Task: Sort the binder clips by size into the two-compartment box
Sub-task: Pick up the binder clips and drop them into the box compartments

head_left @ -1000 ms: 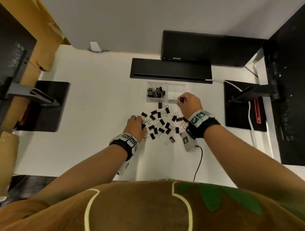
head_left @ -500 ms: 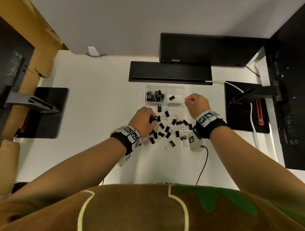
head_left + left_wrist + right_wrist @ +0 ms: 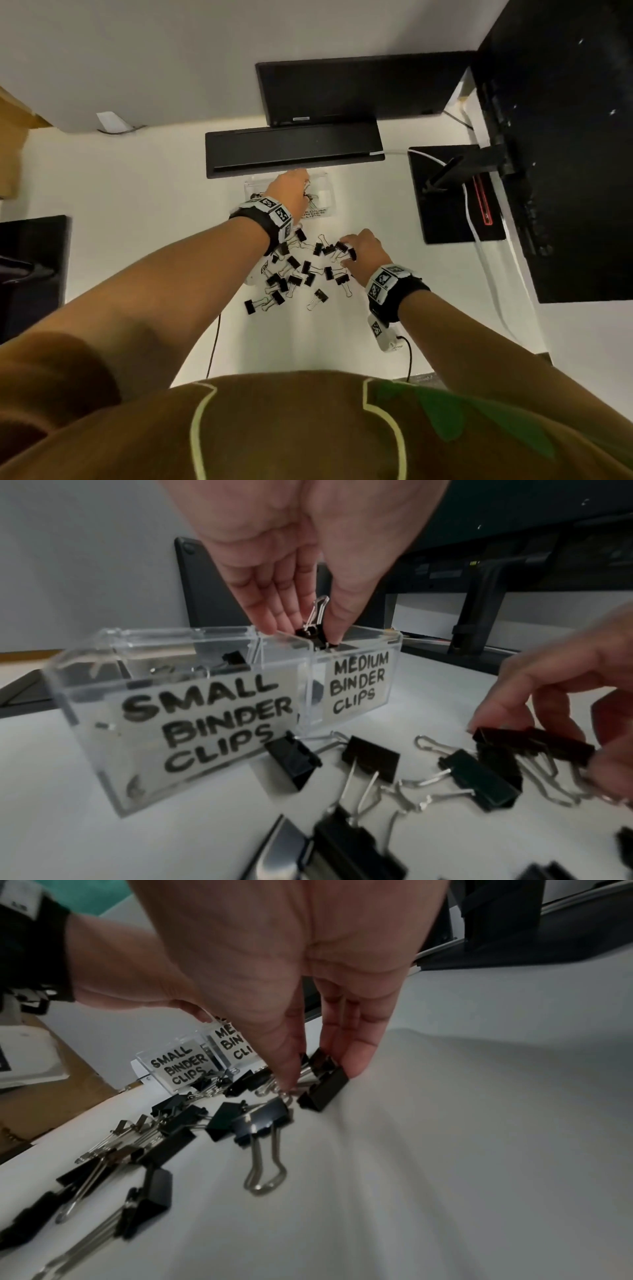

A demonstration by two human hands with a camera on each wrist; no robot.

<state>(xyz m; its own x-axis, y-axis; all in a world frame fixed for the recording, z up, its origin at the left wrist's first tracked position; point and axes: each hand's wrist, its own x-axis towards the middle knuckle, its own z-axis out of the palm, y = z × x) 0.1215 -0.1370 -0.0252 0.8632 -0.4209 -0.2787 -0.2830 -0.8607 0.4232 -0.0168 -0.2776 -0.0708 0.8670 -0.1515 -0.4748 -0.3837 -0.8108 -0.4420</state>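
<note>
A clear two-compartment box [image 3: 192,718], labelled SMALL BINDER CLIPS and MEDIUM BINDER CLIPS, stands behind a pile of black binder clips [image 3: 301,270]. My left hand [image 3: 304,634] pinches a small black clip [image 3: 313,634] at the box's top rim, close to the divider; which compartment lies under it I cannot tell. Several clips lie in the small compartment [image 3: 232,658]. My right hand [image 3: 322,1077] is down at the pile's right side [image 3: 346,253], thumb and fingers pinching a larger black clip [image 3: 325,1088] that still touches the table. The left hand hides much of the box [image 3: 323,197] from the head view.
A black bar [image 3: 294,150] lies right behind the box, with a dark monitor [image 3: 359,89] beyond it. A black stand base [image 3: 455,195] and white cable [image 3: 479,240] sit to the right. Another dark base [image 3: 30,267] is far left. Loose clips [image 3: 373,756] lie in front of the box.
My left hand left the pile and rose to the box top with a clip. My right hand came back from the box to the pile and took hold of a clip.
</note>
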